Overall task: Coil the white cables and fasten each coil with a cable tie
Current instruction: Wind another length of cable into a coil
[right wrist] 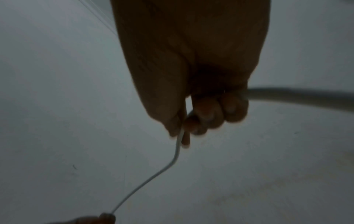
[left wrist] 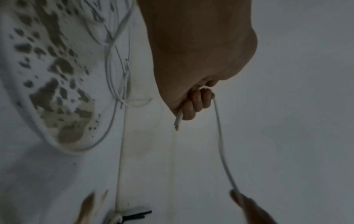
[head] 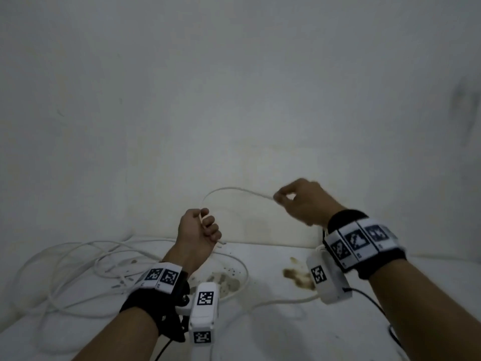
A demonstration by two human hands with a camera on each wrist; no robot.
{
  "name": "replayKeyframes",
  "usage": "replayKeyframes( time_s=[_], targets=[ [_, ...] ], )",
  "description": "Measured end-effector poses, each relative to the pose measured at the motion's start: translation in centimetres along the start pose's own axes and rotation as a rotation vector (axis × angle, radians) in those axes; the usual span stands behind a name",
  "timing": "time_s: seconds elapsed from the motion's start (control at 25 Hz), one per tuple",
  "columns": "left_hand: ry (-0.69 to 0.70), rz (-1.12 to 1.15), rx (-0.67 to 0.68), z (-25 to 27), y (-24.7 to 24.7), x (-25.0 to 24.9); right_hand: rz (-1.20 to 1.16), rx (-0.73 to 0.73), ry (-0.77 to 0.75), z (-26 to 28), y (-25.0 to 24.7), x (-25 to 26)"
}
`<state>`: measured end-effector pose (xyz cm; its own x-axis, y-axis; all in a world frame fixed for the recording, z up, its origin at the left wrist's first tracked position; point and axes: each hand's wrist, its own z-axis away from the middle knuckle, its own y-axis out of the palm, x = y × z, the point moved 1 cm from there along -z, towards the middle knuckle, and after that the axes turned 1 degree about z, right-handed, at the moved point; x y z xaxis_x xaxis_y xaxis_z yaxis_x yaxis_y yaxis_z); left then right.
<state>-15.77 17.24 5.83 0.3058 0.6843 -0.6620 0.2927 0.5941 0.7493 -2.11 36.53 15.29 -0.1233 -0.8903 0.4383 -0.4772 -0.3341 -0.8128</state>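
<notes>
A thin white cable arches in the air between my two hands. My left hand is fisted around it near its end, and the cut tip sticks out below the little finger. My right hand, higher and to the right, pinches the same cable between thumb and forefinger. Loose loops of white cable lie tangled on the white surface at the left. More cable runs across the surface below my right wrist. I see no cable tie that I can make out.
A white wall rises close behind the hands. Brown stains mark the surface under the right wrist, and a speckled stained patch lies inside a cable loop. Black camera leads hang from both wrists.
</notes>
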Motion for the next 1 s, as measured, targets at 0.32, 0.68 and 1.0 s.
replayKeyframes(
  time_s=[0.32, 0.68, 1.0],
  targets=[
    [0.076, -0.192, 0.247, 0.7, 6.7, 6.5, 0.29, 0.44, -0.158, 8.1, 5.1, -2.6],
    [0.074, -0.909, 0.466, 2.2, 6.7, 10.2, -0.019, -0.041, -0.108, 6.1, 1.9, -4.7],
    [0.062, -0.78, 0.229, 1.5, 6.1, 10.7, -0.333, 0.026, 0.002, 5.6, 0.5, -8.7]
  ],
)
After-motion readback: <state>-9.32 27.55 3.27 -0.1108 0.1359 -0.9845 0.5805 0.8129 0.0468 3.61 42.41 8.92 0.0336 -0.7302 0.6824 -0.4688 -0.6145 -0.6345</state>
